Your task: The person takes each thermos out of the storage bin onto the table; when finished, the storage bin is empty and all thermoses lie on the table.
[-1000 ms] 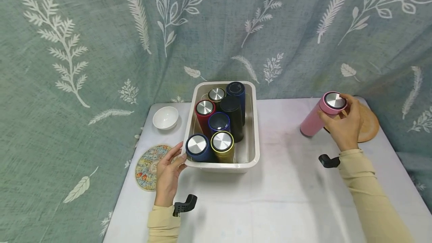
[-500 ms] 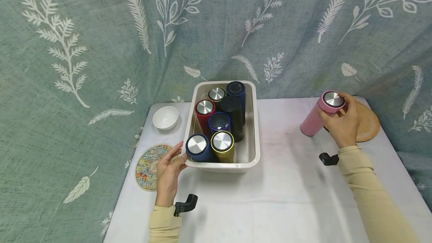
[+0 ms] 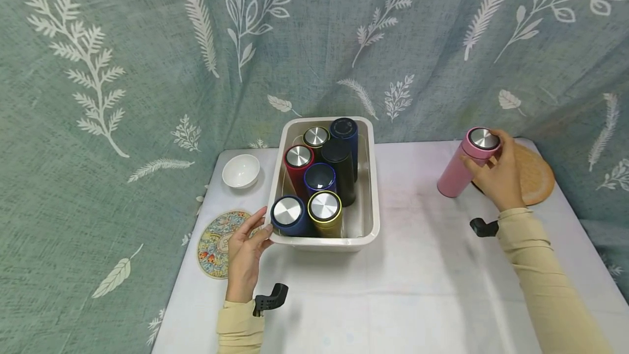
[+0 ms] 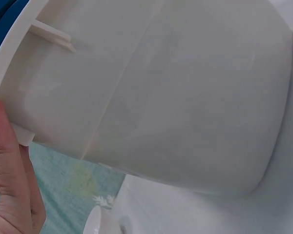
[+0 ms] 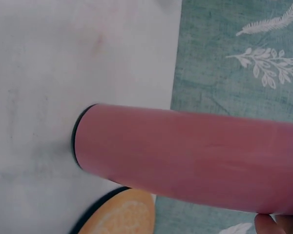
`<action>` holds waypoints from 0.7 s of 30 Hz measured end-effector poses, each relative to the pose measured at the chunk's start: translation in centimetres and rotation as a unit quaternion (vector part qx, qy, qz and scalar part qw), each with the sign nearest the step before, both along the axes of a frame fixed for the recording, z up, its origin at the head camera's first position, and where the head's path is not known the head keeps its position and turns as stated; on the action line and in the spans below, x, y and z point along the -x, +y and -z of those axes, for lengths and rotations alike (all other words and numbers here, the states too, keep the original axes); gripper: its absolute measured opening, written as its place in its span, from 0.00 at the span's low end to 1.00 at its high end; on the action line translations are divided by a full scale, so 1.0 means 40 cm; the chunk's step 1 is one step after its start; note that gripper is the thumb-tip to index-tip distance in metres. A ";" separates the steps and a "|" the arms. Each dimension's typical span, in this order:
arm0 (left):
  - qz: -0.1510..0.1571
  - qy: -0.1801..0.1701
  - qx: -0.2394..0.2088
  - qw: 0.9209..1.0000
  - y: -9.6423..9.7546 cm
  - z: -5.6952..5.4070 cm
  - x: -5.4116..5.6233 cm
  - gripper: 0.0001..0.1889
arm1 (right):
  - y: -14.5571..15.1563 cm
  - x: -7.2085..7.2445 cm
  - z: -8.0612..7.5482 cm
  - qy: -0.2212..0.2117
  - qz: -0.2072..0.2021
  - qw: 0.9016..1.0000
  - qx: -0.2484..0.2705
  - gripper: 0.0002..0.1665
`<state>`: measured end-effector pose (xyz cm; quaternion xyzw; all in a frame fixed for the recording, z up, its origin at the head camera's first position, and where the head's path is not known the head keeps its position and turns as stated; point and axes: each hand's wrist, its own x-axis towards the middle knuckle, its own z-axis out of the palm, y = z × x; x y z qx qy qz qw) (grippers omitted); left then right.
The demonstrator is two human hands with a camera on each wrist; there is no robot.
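Head view: right hand (image 3: 501,179) gripped pink bottle (image 3: 456,172) right of tub (image 3: 357,218), left hand (image 3: 244,253) its rim (image 3: 374,195); apparent grasp step likely needed steadiness next.

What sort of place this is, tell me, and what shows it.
Likely a staged indoor recording corner: leaf-print fabric hangs behind and beside a white-covered table, and a small black device shows at each wrist.

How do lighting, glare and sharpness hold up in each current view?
Head view: bright and readable, with shiny streaks on the silver lids and soft shadows on the white cloth; left wrist: dimmer, the tub's wall looking soft and low in detail; right wrist: also dim, the pink bottle slightly soft.
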<state>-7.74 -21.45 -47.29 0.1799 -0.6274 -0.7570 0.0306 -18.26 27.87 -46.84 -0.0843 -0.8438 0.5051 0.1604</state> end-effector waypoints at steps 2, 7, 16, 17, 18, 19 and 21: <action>0.002 0.002 0.000 1.000 0.000 -0.001 0.000 0.25 | 0.004 0.002 0.005 -0.002 -0.009 1.000 -0.001 0.50; 0.002 0.001 0.000 1.000 0.000 -0.001 0.000 0.25 | 0.013 0.006 0.016 -0.012 -0.022 1.000 -0.002 0.51; 0.000 -0.011 -0.007 1.000 -0.003 -0.006 0.001 0.25 | 0.002 -0.002 0.010 -0.010 -0.018 1.000 -0.012 0.51; 0.002 -0.011 -0.008 1.000 -0.004 -0.006 0.000 0.25 | -0.002 -0.003 0.009 -0.009 -0.014 1.000 -0.012 0.51; 0.003 -0.010 -0.009 1.000 -0.005 -0.005 0.000 0.25 | -0.006 -0.006 0.008 -0.008 -0.010 1.000 -0.011 0.51; 0.005 -0.009 -0.010 1.000 -0.005 -0.006 0.000 0.25 | -0.009 -0.007 0.007 -0.007 -0.006 1.000 -0.010 0.51; 0.009 -0.009 -0.012 1.000 -0.006 -0.006 -0.001 0.25 | -0.014 -0.012 0.005 -0.003 0.001 1.000 -0.009 0.51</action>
